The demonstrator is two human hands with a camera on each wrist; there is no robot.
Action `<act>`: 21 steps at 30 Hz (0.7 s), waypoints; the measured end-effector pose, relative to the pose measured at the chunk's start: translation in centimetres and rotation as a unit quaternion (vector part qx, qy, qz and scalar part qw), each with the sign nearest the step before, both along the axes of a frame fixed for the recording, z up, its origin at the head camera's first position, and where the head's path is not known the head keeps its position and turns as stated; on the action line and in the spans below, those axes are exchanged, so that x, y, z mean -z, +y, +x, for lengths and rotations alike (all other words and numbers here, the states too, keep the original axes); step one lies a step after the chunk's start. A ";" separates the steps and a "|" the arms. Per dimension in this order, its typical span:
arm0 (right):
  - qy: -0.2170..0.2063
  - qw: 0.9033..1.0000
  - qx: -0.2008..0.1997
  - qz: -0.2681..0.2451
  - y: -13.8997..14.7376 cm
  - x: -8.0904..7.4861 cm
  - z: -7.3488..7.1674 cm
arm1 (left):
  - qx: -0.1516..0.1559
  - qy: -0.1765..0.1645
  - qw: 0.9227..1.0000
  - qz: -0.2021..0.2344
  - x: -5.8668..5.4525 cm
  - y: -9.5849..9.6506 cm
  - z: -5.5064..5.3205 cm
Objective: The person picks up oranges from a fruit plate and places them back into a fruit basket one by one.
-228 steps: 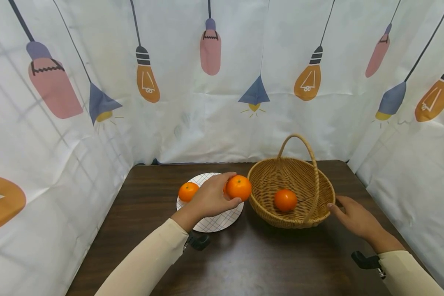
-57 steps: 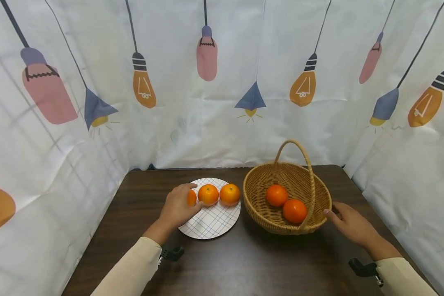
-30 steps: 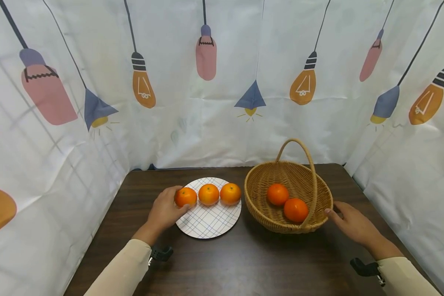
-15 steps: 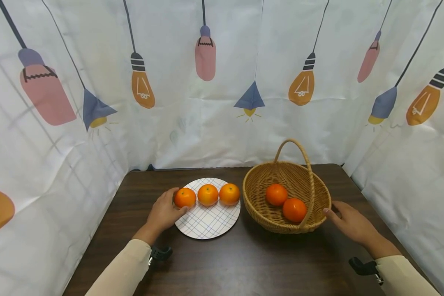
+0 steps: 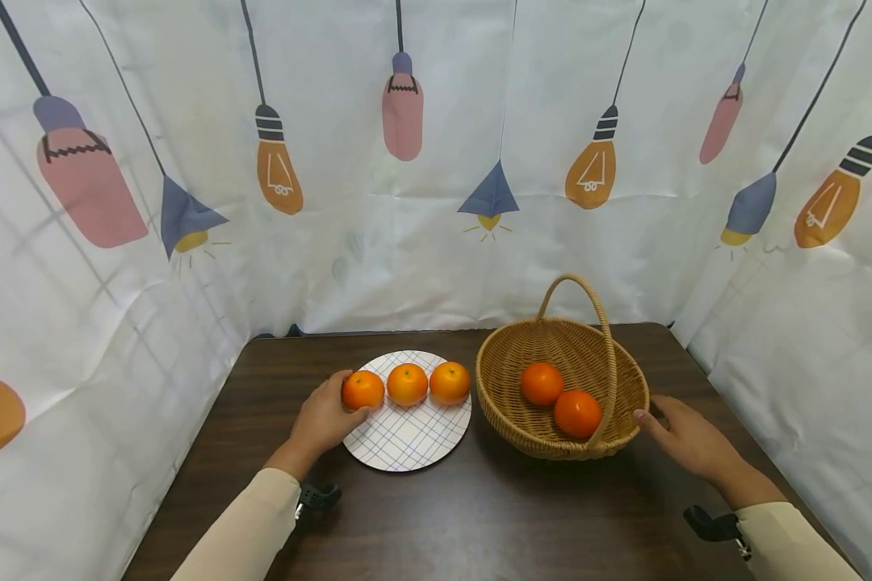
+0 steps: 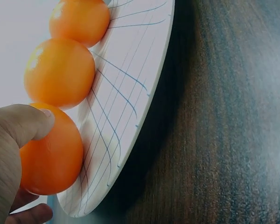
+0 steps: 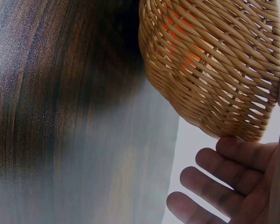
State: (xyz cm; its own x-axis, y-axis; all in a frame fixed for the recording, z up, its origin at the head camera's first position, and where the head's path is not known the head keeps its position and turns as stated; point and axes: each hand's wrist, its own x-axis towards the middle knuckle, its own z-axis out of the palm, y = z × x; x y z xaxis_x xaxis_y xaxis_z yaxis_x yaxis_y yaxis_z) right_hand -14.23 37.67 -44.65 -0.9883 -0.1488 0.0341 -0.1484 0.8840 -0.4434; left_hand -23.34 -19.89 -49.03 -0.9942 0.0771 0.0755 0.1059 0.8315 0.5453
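Note:
In the head view, my left hand (image 5: 325, 418) grips the leftmost orange (image 5: 363, 390) on a round white plate (image 5: 408, 444) with a blue checked pattern. The left wrist view shows the thumb (image 6: 30, 122) lying over this orange; the other fingers are mostly hidden behind it. Two more oranges, a middle one (image 5: 407, 385) and a right one (image 5: 450, 382), sit in a row beside it. My right hand (image 5: 690, 440) holds the rim of a wicker basket (image 5: 505, 403), thumb at the rim and index finger against the outer side. Inside lie two redder orange fruits (image 5: 542, 383).
Plate and basket stand side by side on a dark brown wooden table (image 5: 436, 516). The basket's tall handle (image 5: 605, 323) arches over its right part. A white curtain (image 5: 407, 266) printed with lamps hangs behind and on both sides.
Since the oldest frame, a second fruit has come to lie in the basket. My left hand has moved left to the leftmost orange and closed on it. The right hand stays at the basket rim.

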 end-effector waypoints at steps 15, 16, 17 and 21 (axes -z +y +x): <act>-0.001 1.000 0.001 -0.003 -0.1 0.0 0.1 | -0.007 -0.012 1.000 0.005 -0.1 0.1 0.2; -0.002 1.000 0.001 -0.004 -0.1 0.0 0.1 | -0.006 -0.011 1.000 0.004 -0.1 0.1 0.3; -0.003 1.000 0.001 -0.004 -0.1 0.0 0.1 | -0.005 -0.010 1.000 0.003 -0.2 0.1 0.4; -0.005 1.000 0.000 -0.001 0.0 0.0 0.0 | 0.001 0.000 1.000 0.005 -0.6 0.0 0.6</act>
